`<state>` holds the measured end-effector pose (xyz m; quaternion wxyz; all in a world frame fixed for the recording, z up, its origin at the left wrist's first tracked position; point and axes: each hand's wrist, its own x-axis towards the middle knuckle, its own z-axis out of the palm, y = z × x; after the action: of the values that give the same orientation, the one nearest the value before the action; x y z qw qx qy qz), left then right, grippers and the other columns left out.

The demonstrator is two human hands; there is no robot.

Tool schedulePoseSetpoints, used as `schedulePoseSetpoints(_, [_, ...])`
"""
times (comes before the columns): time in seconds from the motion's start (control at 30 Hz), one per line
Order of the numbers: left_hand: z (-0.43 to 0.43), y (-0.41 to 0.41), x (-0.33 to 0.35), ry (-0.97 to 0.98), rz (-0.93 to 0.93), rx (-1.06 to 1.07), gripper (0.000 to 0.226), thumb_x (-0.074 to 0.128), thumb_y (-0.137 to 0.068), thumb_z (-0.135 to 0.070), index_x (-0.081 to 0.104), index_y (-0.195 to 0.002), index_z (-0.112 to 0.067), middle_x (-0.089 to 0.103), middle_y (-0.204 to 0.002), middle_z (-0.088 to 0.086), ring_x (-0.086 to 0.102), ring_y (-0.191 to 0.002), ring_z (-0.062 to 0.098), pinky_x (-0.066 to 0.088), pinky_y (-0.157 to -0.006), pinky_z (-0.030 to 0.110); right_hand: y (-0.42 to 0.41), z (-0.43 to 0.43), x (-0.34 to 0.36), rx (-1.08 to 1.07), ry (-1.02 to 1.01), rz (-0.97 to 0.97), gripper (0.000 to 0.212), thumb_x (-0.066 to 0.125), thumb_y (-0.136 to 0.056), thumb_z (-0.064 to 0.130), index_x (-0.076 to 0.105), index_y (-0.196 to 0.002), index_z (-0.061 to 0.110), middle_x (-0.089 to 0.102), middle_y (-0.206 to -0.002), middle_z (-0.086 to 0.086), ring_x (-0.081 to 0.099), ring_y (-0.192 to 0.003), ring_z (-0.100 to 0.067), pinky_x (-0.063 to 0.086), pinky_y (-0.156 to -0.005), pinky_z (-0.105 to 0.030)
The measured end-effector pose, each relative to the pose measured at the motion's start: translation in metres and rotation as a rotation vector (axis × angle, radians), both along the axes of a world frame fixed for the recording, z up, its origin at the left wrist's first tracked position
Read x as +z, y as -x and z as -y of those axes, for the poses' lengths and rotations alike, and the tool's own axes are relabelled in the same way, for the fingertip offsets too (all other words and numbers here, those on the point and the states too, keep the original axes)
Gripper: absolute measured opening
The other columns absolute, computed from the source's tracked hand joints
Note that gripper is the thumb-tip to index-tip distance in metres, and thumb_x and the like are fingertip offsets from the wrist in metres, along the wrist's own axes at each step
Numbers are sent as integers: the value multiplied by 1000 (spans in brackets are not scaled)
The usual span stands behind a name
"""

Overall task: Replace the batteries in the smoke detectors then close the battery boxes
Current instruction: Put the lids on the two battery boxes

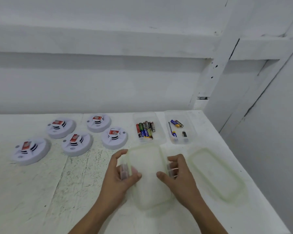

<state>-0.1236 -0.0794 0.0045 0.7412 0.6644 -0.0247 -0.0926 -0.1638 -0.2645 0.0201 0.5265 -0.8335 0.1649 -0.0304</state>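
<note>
Smoke detectors, five round white plastic ones with red labels on top, lie in a cluster at the far left of the scuffed white surface, well apart from both hands. To their right stand two clear rectangular plastic boxes, both uncovered: the left box holds a packed row of mixed batteries, the right box only a few.

Near centre, the left grip and right grip each pinch a side clip of a translucent rectangular lid. A second matching lid lies flat to its right.

The step in hand looks like lid handling; whether any cells have been swapped cannot be told. Closing would call for carrying this lid far, squaring it over a box rim, then pressing both clips down.
</note>
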Motion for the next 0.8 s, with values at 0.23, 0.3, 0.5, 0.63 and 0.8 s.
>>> schedulePoseSetpoints(0.23, [18,-77,28,-89,6,235,52,83,-69,-14,54,-112,-23,68,-97,5,68,-84,20,53,-66,27,-89,6,42,54,41,215,38,68,-84,13,46,-112,27,47,-96,18,48,-87,7,35,-65,3])
schedulePoseSetpoints(0.3, [26,-106,33,-116,-19,223,55,84,-70,-17,53,-116,-19,68,-96,8,68,-82,22,53,-65,30,-119,11,48,48,131,214,40,66,-85,15,45,-118,23,49,-99,5,47,-82,-3,35,-64,-5])
schedulePoseSetpoints(0.5, [39,-164,34,-143,-115,197,61,83,-71,-16,52,-123,-12,67,-108,17,68,-90,32,53,-59,32,-168,14,48,86,238,73,43,55,-91,18,38,-130,21,44,-120,-16,50,-75,-18,42,-65,-27])
schedulePoseSetpoints(0.63, [40,-173,34,-245,-118,168,66,79,-76,-21,46,-133,-10,64,-116,17,65,-90,32,48,-48,27,-179,14,45,78,269,29,43,52,-92,18,36,-132,21,42,-121,-16,49,-67,-14,48,-67,-33])
schedulePoseSetpoints(0.8, [40,-179,27,-331,-132,132,73,80,-76,-28,43,-137,-8,63,-120,18,64,-103,36,54,-60,36,-178,13,37,56,263,-36,42,49,-95,21,36,-134,20,37,-128,-14,53,-81,-24,52,-75,-37])
